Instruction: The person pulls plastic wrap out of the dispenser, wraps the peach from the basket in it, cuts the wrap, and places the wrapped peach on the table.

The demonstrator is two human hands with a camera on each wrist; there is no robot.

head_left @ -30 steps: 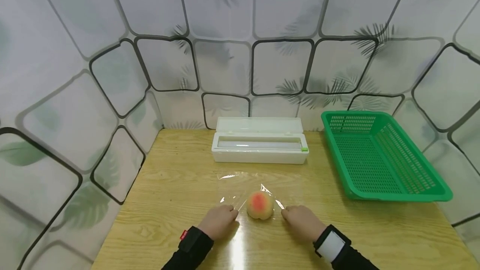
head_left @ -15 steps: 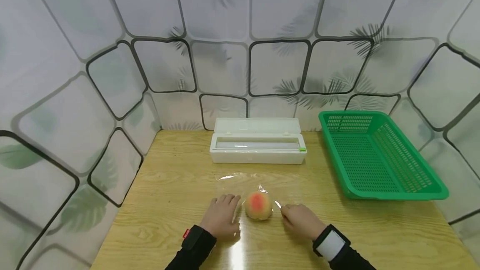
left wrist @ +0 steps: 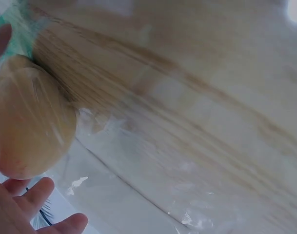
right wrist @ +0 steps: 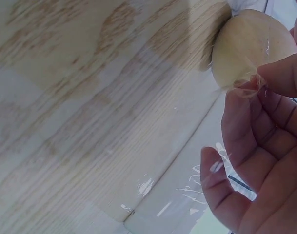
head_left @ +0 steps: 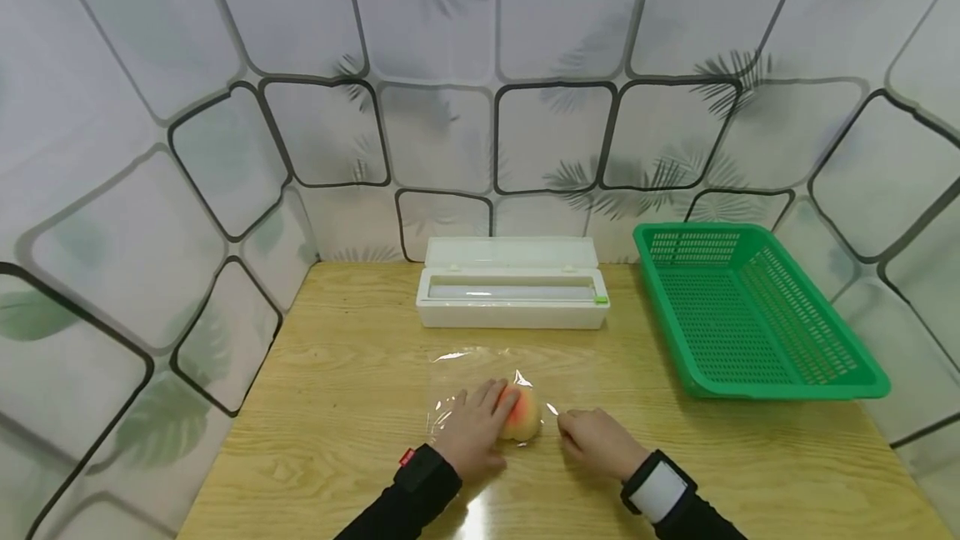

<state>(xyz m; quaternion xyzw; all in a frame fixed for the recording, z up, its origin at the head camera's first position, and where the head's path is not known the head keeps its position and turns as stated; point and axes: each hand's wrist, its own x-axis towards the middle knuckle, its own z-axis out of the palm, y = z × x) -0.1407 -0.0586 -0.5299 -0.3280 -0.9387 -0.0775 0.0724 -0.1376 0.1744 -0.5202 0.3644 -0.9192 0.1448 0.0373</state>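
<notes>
Peach (head_left: pixel 525 415) sits on a sheet of cling film (head_left: pixel 480 369) spread on the wooden surface (head_left: pixel 337 373), near the front edge and between your two hands. Your left hand (head_left: pixel 474 430) lies against the peach's left side with the fingers fairly straight and spread, reaching over toward its top; in the left wrist view the fingertips (left wrist: pixel 41 192) show just beside the fruit, and film is already drawn over its skin there. Your right hand (head_left: pixel 596 440) is just right of the peach, thumb and forefinger pinching a raised corner of film (right wrist: pixel 250 83); the remaining fingers are loosely curled. Progress, as a judgement: the sheet is cut and laid, the fruit is placed on it, and folding has begun on at least one side. Most of the sheet is flat on the surface behind and to the left of the peach, so the wrap looks early, with the far edge and the sides not yet brought up. The green basket (head_left: pixel 750 315) at the right holds nothing visible. The white film dispenser (head_left: pixel 512 294) stands behind the sheet with its lid open. Orientation: the peach is nearly round, so no clear long axis can be read; its red blush faces up and toward you. Stem end and cleft cannot be made out from any view.
</notes>
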